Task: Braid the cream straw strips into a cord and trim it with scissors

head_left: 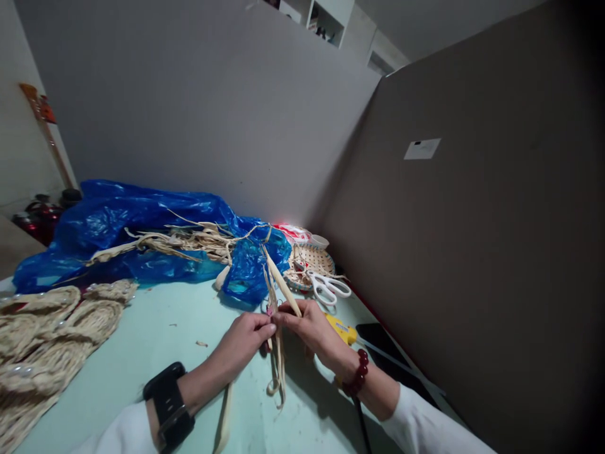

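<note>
White cuffed sleeves (425,422) reach in from the bottom edge, with a square black wristwatch (172,407) on the left wrist and a dark red round-bead bracelet (358,375) on the right. Both hands meet over a pale mint-green tabletop (155,340). The left hand (248,334) pinches a bundle of narrow, straw-coloured dried plant strips (280,356) between thumb and curled fingers. The right hand (316,331) closes on the same bundle from the other side, thumb and fingertips together, a broader strip rising beside its index finger. The bundle stands roughly lengthwise between the hands, loose ends curling below; a small pink piece (269,311) shows at the left fingertips. Just beyond the right hand is a yellow plastic tool (343,329), partly hidden. White-handled scissors (328,289) lie at the edge of a round woven tan basket (314,257). More strips fill a crumpled, shiny blue plastic bag (142,205). Coarsely woven straw-coloured pieces (47,347) lie at the left.
</note>
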A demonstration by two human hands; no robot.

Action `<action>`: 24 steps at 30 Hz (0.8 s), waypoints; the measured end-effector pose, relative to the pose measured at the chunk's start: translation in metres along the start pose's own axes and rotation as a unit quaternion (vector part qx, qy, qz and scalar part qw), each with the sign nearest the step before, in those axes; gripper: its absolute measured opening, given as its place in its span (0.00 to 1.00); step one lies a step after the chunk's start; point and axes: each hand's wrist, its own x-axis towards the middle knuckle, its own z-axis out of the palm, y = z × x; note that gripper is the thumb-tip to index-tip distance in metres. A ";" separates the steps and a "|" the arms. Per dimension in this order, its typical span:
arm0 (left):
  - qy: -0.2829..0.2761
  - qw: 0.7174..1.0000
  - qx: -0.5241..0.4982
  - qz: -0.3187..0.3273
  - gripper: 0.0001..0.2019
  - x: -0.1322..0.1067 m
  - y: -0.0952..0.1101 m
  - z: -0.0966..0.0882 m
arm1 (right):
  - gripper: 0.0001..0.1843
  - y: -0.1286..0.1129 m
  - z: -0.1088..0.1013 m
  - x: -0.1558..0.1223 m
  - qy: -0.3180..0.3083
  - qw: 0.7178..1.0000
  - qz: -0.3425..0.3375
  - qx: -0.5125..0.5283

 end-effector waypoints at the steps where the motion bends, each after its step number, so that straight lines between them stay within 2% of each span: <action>1: 0.001 1.000 -0.003 -0.001 0.16 0.000 0.001 0.000 | 0.17 -0.001 -0.001 0.000 -0.004 1.000 0.001 -0.003; 9: 0.023 0.999 -0.026 -0.013 0.11 -0.006 0.019 -0.001 | 0.19 0.004 -0.012 0.005 -0.016 0.999 0.024 -0.025; 15: 0.024 0.999 -0.026 -0.022 0.16 -0.014 0.033 -0.002 | 0.17 0.007 -0.017 0.003 -0.041 0.997 0.042 -0.053; 21: 0.010 0.999 -0.025 -0.019 0.16 -0.011 0.028 -0.002 | 0.13 0.005 -0.020 -0.003 -0.084 0.993 0.048 -0.072; 24: 0.014 0.999 -0.024 -0.021 0.14 -0.010 0.023 -0.001 | 0.12 -0.006 -0.025 -0.005 -0.100 0.991 0.034 -0.085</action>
